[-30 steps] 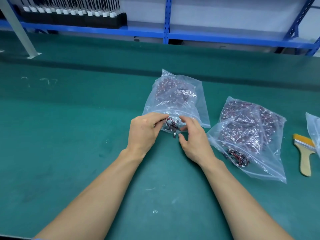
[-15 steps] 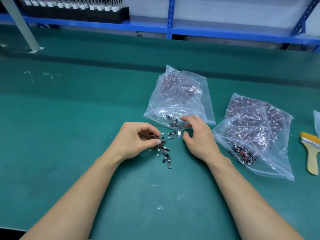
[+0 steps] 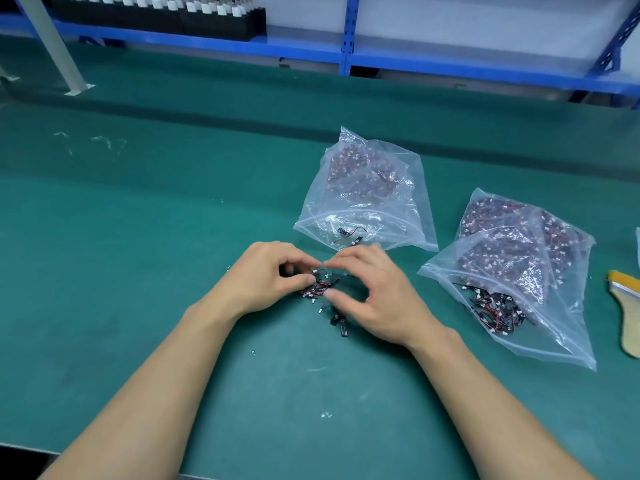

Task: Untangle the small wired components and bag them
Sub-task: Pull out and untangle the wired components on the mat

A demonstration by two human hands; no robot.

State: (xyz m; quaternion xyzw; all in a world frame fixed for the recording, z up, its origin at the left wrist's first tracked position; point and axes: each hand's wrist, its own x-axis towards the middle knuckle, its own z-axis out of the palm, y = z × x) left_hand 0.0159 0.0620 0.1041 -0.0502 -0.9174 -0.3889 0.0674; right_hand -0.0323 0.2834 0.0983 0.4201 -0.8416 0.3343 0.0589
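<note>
Head view: left hand and right hand, both curled, pinch tangled components.

left hand pinching tangled wired components, right hand curled over them, clear bag just behind

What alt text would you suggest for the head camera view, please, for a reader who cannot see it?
A person's left hand pinches a small tangle of wired components on a green table while the right hand touches it. Beyond lies a clear bag of the same parts, with a second bag and a brush to the right.
</note>
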